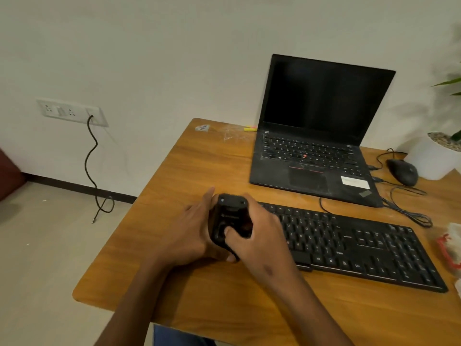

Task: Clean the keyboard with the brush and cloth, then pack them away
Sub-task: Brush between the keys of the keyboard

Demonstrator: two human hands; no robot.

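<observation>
Your two hands meet on a small black case [230, 221] at the keyboard's [349, 243] left end. Your left hand [192, 233] lies against the case's left side, fingers fairly straight and pointing away from you; whether it grips or only steadies, you cannot tell. Your right hand [259, 233] curls round the case's right side, thumb pressed on its front face. The keyboard stretches away to your right, its long axis running left to right and slightly towards you, so your right hand is the nearer one to the keys. Neither brush nor cloth shows; probably both sit inside the case. Open it first, then work rightwards along the rows.
</observation>
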